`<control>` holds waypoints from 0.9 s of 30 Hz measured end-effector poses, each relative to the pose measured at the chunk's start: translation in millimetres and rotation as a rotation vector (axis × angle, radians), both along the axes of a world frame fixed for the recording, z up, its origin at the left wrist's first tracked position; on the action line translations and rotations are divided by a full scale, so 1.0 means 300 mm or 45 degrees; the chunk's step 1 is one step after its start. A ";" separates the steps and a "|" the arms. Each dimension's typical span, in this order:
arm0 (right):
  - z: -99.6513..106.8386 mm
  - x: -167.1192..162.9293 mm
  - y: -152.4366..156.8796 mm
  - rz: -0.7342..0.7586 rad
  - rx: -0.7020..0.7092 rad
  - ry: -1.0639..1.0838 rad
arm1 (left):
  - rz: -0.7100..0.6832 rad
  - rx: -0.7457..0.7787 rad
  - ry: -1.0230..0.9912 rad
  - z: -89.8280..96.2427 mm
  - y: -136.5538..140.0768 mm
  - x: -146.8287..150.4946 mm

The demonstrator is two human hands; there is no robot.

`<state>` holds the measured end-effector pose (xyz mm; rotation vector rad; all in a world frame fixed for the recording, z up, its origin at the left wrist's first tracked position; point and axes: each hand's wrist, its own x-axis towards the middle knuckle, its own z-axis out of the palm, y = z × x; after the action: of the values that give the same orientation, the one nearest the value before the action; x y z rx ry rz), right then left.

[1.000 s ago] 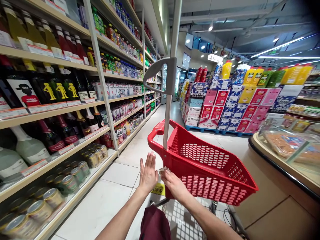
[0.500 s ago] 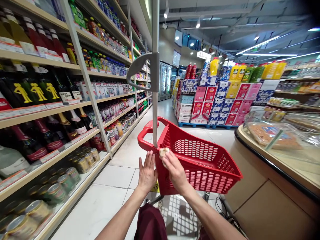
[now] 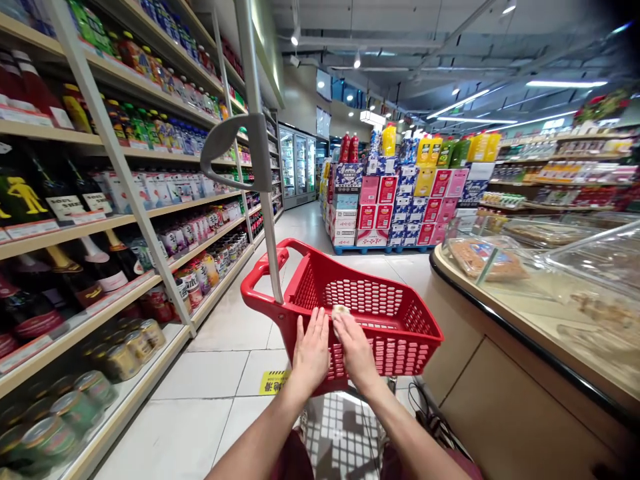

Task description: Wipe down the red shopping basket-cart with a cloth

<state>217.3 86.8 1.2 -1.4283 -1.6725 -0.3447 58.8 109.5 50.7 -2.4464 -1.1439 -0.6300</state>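
Note:
A red shopping basket (image 3: 370, 320) with perforated sides stands in front of me, its grey metal pole (image 3: 270, 240) rising at the left end with a grey plastic handle (image 3: 239, 153) on it. My left hand (image 3: 313, 350), fingers stretched out together, is at the basket's near rim; whether it touches cannot be made out. Beside it, my right hand (image 3: 355, 347) presses a small crumpled off-white cloth or wipe (image 3: 341, 311) at the same rim. Most of the wad is hidden under the fingers.
Shelves of bottles and cans (image 3: 145, 220) run along the left. Stacked drink cartons (image 3: 380, 207) stand ahead on a blue pallet. A counter with packaged food (image 3: 487, 260) borders the right; black cables (image 3: 425, 413) lie at its foot. A yellow floor sticker (image 3: 274, 383) is at left.
The view has turned right, so the shelves and basket appear farther left. Both hands have moved along the near rim, away from the pole, with the wad still in my right hand.

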 end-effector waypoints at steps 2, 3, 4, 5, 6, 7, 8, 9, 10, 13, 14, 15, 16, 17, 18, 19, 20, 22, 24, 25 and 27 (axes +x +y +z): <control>-0.003 0.064 -0.008 -0.014 -0.039 0.016 | -0.003 -0.030 0.053 -0.009 0.004 0.029; -0.015 0.119 -0.023 -0.078 -0.055 0.051 | -0.005 -0.040 0.072 -0.013 0.006 0.036; -0.031 0.179 -0.042 -0.170 -0.081 0.099 | -0.007 -0.048 0.087 -0.018 0.008 0.042; -0.049 0.236 -0.062 -0.262 -0.080 0.126 | -0.011 -0.054 0.100 -0.023 0.009 0.049; -0.064 0.281 -0.080 -0.394 -0.066 0.168 | -0.019 -0.060 0.114 -0.029 0.008 0.058; -0.076 0.309 -0.094 -0.449 -0.061 0.179 | -0.029 -0.067 0.129 -0.036 0.006 0.071; -0.084 0.321 -0.103 -0.452 -0.056 0.168 | -0.043 -0.074 0.142 -0.043 0.004 0.087; -0.088 0.319 -0.107 -0.401 -0.061 0.137 | -0.061 -0.081 0.152 -0.051 0.000 0.106; -0.090 0.312 -0.110 -0.312 -0.073 0.093 | -0.079 -0.088 0.158 -0.059 -0.003 0.125; -0.103 0.328 -0.124 -0.212 -0.090 0.041 | -0.110 -0.103 0.152 -0.079 -0.008 0.168; -0.113 0.355 -0.135 -0.278 -0.093 0.063 | -0.118 -0.104 0.150 -0.084 -0.008 0.175; -0.125 0.387 -0.148 -0.377 -0.091 0.098 | -0.124 -0.103 0.150 -0.087 -0.008 0.180; -0.138 0.419 -0.160 -0.479 -0.089 0.130 | -0.126 -0.103 0.149 -0.090 -0.009 0.183; -0.150 0.443 -0.170 -0.556 -0.091 0.150 | -0.129 -0.104 0.151 -0.092 -0.010 0.188; -0.159 0.455 -0.176 -0.593 -0.090 0.156 | -0.135 -0.108 0.156 -0.093 -0.013 0.194; -0.164 0.455 -0.180 -0.587 -0.089 0.147 | -0.148 -0.115 0.164 -0.095 -0.016 0.202; -0.166 0.445 -0.180 -0.541 -0.096 0.125 | -0.165 -0.125 0.173 -0.096 -0.021 0.211; -0.161 0.416 -0.180 -0.397 -0.124 0.061 | -0.200 -0.145 0.190 -0.097 -0.030 0.231; -0.155 0.410 -0.186 -0.355 -0.147 0.032 | -0.216 -0.160 0.198 -0.097 -0.037 0.244; -0.154 0.417 -0.191 -0.405 -0.141 0.046 | -0.219 -0.164 0.203 -0.097 -0.039 0.248; -0.154 0.430 -0.201 -0.555 -0.111 0.107 | -0.230 -0.169 0.213 -0.097 -0.043 0.251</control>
<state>346.2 26.5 -45.1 -1.8470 -1.3131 -0.4488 134.2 96.5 21.5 -2.6790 -0.9351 -0.4009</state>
